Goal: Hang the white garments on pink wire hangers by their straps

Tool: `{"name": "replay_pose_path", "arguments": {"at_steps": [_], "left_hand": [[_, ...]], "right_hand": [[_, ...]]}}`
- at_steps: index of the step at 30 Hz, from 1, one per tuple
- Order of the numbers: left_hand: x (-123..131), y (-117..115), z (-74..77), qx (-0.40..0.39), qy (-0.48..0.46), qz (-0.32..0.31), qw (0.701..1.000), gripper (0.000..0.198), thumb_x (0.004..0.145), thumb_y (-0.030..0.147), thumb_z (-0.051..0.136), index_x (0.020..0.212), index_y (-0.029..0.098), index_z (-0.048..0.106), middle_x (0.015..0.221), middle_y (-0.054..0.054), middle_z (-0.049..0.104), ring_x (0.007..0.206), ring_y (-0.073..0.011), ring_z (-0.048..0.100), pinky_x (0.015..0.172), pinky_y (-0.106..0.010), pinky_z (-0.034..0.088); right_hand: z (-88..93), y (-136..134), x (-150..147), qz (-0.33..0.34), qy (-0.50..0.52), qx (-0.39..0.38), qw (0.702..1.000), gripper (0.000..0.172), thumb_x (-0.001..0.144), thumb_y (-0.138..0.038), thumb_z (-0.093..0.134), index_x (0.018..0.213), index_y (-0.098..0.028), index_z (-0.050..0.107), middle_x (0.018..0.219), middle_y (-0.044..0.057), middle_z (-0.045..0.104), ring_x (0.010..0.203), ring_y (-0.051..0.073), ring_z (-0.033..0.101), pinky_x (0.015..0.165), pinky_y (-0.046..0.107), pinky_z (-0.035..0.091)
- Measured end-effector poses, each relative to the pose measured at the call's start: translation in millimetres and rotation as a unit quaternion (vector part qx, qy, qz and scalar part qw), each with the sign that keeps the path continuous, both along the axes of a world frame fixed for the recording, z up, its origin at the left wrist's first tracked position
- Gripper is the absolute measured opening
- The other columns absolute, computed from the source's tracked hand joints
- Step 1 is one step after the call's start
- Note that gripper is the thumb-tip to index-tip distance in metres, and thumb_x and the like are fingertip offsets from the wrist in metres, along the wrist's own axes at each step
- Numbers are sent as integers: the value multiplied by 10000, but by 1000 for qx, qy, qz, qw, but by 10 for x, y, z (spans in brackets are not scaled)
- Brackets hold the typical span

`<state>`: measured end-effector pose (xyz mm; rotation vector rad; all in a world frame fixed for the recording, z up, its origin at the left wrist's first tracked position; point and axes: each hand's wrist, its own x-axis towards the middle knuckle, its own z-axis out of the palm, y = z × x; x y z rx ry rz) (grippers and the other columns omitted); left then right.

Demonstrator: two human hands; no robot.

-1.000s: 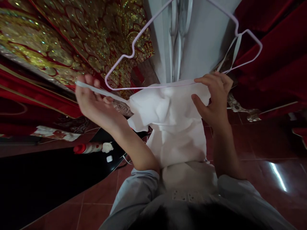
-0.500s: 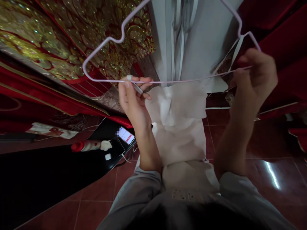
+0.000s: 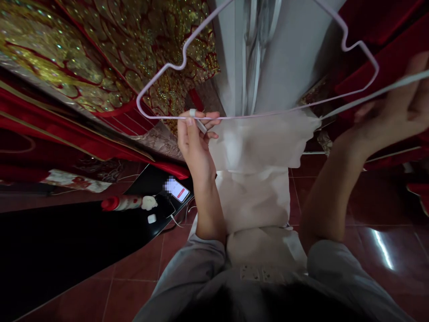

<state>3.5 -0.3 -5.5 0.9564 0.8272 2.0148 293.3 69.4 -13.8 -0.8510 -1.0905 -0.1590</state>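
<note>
My left hand [image 3: 197,143] is closed in a pinch on the lower bar of a pale pink clothes hanger [image 3: 138,100]. A short white strip crosses its fingers at the bar. Out to the right, my right hand [image 3: 382,112] is closed on a white strap [image 3: 345,108], pulled taut from the corner of a white cloth piece [image 3: 254,143]. That hand is off the hanger, and motion blurs its fingers. The cloth hangs below the bar in front of my body. The hanger's top lies beyond the frame's upper edge.
Gold sequinned red garments [image 3: 110,58] hang at left, dark red cloth [image 3: 372,27] at right. A black table [image 3: 67,241] at lower left bears a lit phone [image 3: 177,189], a red-capped bottle [image 3: 124,203] and a small white case [image 3: 152,218]. Red tiles [image 3: 362,250] cover the floor.
My right hand has left the hanger's right end and moved outward right, stretching the strap and lifting the cloth's right corner. The hanger and left hand have shifted slightly right.
</note>
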Motion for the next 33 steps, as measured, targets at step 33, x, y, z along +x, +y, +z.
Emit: {"name": "replay_pose_path", "arguments": {"at_steps": [33], "left_hand": [[-564, 248, 145, -11, 107, 40, 993, 218, 891, 250, 854, 979, 212, 658, 838, 24, 674, 869, -180, 676, 920, -396, 585]], "right_hand": [[-238, -620, -751, 194, -161, -228, 940, 549, 886, -574, 679, 1414, -453, 584, 1284, 37, 633, 643, 107, 476, 510, 300, 404]]}}
